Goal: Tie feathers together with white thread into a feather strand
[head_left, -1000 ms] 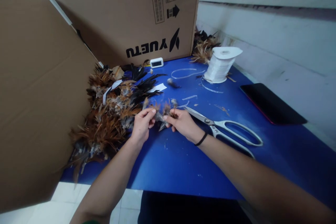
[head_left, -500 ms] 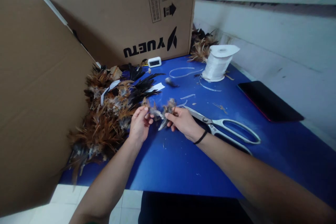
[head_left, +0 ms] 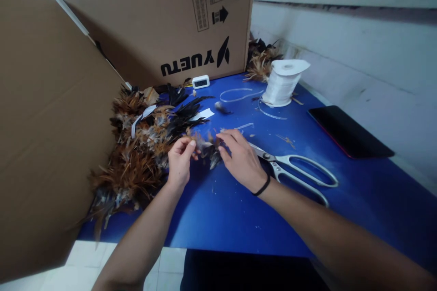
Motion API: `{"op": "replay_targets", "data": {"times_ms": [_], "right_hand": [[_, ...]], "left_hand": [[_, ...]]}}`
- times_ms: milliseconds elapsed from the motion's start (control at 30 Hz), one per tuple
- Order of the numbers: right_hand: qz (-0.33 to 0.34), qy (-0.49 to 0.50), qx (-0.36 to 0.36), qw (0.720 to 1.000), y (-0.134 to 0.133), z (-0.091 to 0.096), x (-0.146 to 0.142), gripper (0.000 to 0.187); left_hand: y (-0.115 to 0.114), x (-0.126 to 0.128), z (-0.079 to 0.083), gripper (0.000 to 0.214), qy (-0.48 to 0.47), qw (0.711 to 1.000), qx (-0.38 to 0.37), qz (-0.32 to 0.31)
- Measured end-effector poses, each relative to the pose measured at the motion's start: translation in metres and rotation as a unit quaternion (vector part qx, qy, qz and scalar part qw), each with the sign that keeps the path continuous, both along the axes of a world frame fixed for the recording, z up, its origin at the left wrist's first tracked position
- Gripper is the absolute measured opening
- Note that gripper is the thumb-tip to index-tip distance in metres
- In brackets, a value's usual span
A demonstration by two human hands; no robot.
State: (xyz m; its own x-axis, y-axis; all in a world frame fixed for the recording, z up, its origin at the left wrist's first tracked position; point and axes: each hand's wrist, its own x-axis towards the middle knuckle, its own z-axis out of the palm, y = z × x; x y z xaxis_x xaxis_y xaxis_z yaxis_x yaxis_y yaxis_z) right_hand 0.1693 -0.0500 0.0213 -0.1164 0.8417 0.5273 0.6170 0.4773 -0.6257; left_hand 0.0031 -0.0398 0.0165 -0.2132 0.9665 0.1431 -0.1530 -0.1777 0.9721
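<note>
My left hand (head_left: 180, 159) is closed in a pinch on the left end of a small strip of feathers (head_left: 205, 145), grey and brown, held over the blue table. At the strip's right end is my right hand (head_left: 241, 158), its thumb and fingers parted around the feather tips; whether they touch is hard to see. Large scissors (head_left: 273, 159) with silver handles lie beside my right hand, their blades partly hidden by it. To the left of my left hand, a big heap of brown and black feathers (head_left: 136, 159) lies against the cardboard.
Cardboard box panels (head_left: 191, 18) stand at the left and back. A spool of white ribbon (head_left: 285, 82), a small digital timer (head_left: 200, 82) and a dark tablet or phone (head_left: 351, 131) sit on the blue table (head_left: 232, 218). Ribbon pieces and a white paper slip (head_left: 204, 114) lie around.
My right hand has loosened its pinch on the feathers, spreading its fingers and turning its back upward. My left hand keeps its pinch with little movement.
</note>
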Motion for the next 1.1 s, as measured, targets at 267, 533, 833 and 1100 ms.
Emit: {"op": "replay_targets", "data": {"times_ms": [267, 533, 833, 1100], "right_hand": [[0.087, 0.053, -0.059, 0.993, 0.001, 0.0, -0.003, 0.015], [0.106, 0.117, -0.179, 0.971, 0.003, -0.002, -0.002, 0.016], [0.112, 0.241, -0.23, 0.936, 0.009, -0.007, -0.005, 0.012], [0.116, 0.182, -0.184, 0.959, 0.0, -0.004, -0.007, 0.011]], "left_hand": [[-0.007, 0.005, -0.003, 0.013, 0.089, 0.995, 0.036, -0.039], [-0.006, 0.004, 0.006, 0.018, -0.038, 0.999, 0.002, -0.027], [-0.003, 0.0, -0.001, 0.02, 0.085, 0.995, -0.044, -0.024], [-0.008, 0.006, -0.008, 0.016, 0.197, 0.979, 0.045, -0.028]]}}
